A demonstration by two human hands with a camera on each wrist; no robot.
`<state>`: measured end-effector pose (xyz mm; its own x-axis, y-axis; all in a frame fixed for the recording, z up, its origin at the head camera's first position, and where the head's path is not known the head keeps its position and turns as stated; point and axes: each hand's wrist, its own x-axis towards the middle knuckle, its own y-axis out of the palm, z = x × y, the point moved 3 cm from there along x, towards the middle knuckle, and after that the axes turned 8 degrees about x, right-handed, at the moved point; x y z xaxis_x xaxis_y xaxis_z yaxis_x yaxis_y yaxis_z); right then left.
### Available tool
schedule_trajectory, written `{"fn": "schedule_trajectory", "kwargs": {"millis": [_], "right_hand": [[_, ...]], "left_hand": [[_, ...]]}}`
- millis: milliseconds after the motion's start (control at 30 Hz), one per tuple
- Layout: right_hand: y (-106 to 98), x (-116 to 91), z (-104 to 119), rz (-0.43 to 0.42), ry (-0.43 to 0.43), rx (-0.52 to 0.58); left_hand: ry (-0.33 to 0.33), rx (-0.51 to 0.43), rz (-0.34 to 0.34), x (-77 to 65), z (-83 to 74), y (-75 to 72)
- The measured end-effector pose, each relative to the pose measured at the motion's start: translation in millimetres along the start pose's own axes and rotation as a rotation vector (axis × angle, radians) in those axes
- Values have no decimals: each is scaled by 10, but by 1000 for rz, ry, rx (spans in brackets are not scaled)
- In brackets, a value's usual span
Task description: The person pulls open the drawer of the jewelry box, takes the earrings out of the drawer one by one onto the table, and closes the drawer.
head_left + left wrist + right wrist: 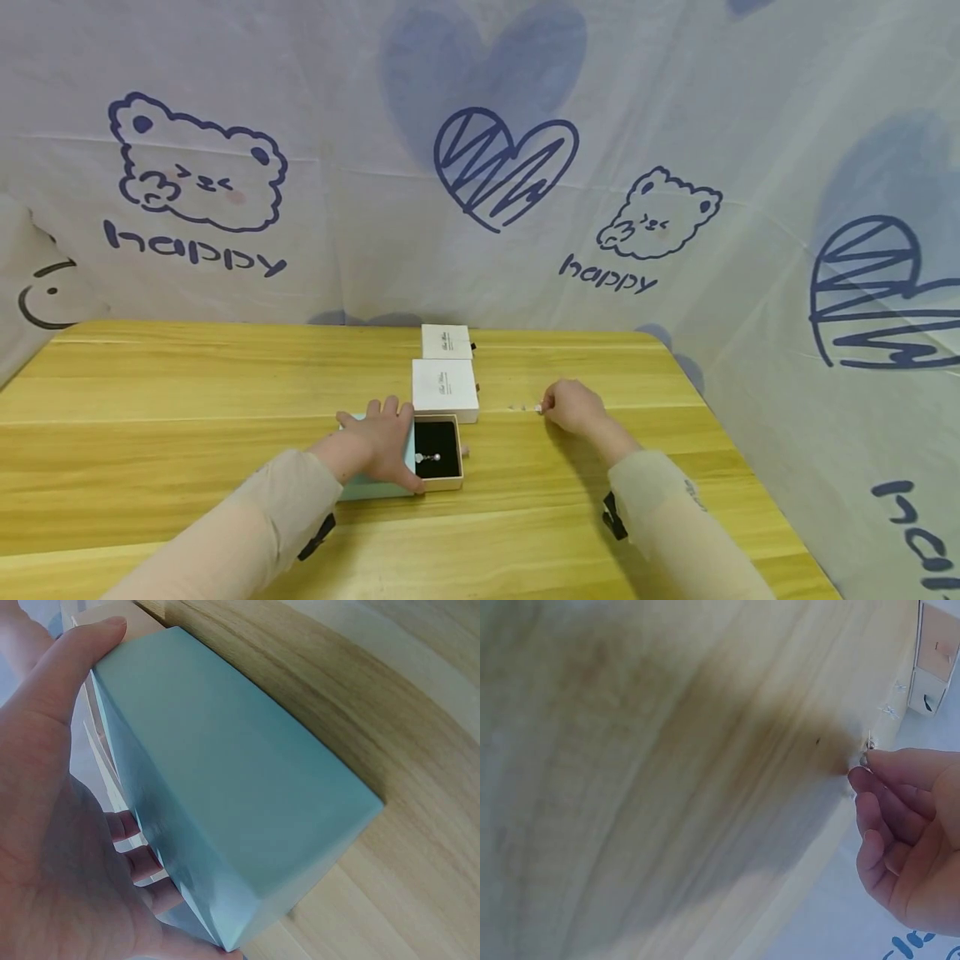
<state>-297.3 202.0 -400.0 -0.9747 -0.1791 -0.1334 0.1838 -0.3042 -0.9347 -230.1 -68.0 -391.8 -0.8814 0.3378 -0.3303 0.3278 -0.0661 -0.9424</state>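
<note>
My left hand (378, 442) spans the light-blue sleeve of a jewelry box (232, 765), thumb along its near side and fingers over the far side. Out of the sleeve's right end juts the drawer (459, 467), lined in black. On the lining (442, 437) lies a small silvery jewelry piece (429, 457) with a pearl-like bead. To the right, my right hand (576, 407) pinches a tiny shiny jewelry piece (865, 758) between thumb and forefinger, close over the tabletop. More tiny pieces (889, 712) lie in a row beside it.
Behind the blue box stand a white box (442, 385) and a smaller white box (444, 342), both with dark print and a small pull tab on the right. The wooden table (187, 467) ends at a printed cloth backdrop (360, 167) behind and at the right.
</note>
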Motion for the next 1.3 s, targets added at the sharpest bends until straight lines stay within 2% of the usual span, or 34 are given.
{"fn": "schedule_trajectory", "kwargs": {"millis": [200,300,467,567,767,933,1100,1300], "right_hand": [[-29,-9,68,-38,-9,-45],[-66,-39,248,-58,-59,-56],[-31,-118,651,-62,-192,-72],[47,-190,899,-25,-294,-64],[262,-321,1274,122,-454,-65],[420,-354,1408,155,-543,-128],[503,-371,1472,84,-628,-240],[518,-388,1493,50,-633,-239]], "left_hand": [[-8,3,3,2,3,1],[-11,-2,-2,0,11,4],[-7,-6,-6,2,15,12],[-9,-3,-5,4,14,17],[-9,-8,-2,7,7,10],[-3,-18,0,4,0,-2],[-1,-18,-1,3,4,-7],[3,-28,-7,6,6,-10]]}}
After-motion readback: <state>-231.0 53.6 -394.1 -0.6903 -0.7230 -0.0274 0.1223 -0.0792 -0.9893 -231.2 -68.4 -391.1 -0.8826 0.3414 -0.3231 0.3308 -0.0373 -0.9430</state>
